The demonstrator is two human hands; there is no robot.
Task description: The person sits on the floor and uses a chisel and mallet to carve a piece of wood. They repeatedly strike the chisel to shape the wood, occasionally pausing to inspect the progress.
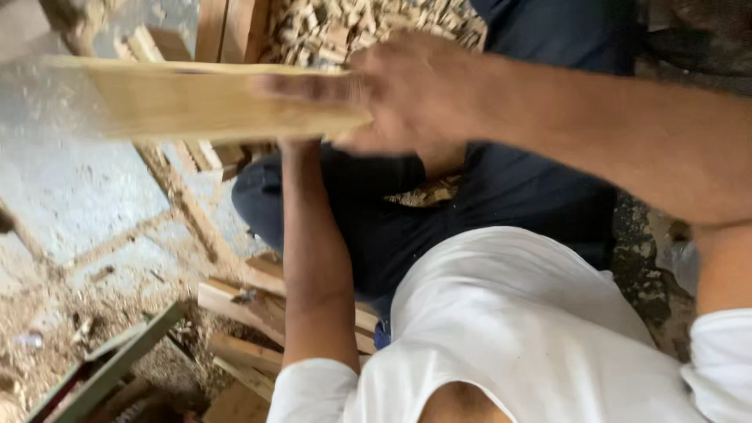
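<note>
A pale wooden board (196,98), blurred in the frame, is held level above a dusty concrete floor (70,196), clamped at its near end by the right hand (415,94) with the fingers closed over the top face. The left hand is hidden behind the board, so its grip cannot be told; only the left forearm (313,251) is seen rising beneath. Offcuts (243,305) are stacked below, wood chips (360,27) heaped beyond, sawdust (47,313) spread alongside
</note>
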